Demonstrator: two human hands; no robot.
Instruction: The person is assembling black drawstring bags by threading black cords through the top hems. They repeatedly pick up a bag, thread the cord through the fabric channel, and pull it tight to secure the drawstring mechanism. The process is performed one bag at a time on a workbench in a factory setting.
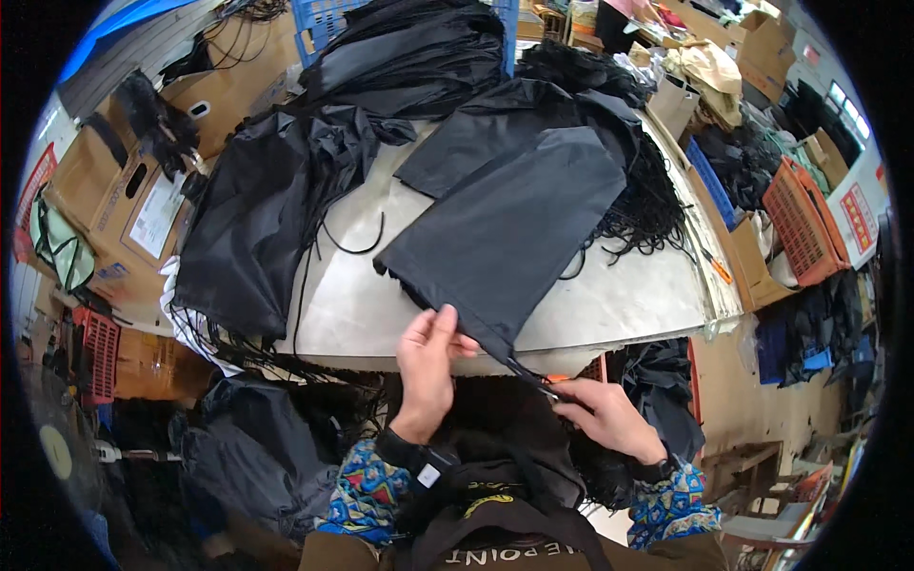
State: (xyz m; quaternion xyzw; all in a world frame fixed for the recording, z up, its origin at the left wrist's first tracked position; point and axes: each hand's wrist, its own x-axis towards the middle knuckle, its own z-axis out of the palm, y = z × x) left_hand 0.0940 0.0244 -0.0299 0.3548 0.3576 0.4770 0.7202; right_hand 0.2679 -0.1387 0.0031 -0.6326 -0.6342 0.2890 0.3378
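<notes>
Cluttered worktable [609, 295] — left hand [427, 366] pinching black bag [509, 233], right hand [605, 416] seemingly gripping its cord [526, 371]

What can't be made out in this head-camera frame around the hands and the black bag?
- What the right hand pinches at the bag's cord end: too small, covered by the fingers.
- The bag edge under the left hand: hidden by the thumb and fingers.
- The table surface under the pile of black bags: covered.
- The lap below the hands: dark, indistinct.
</notes>
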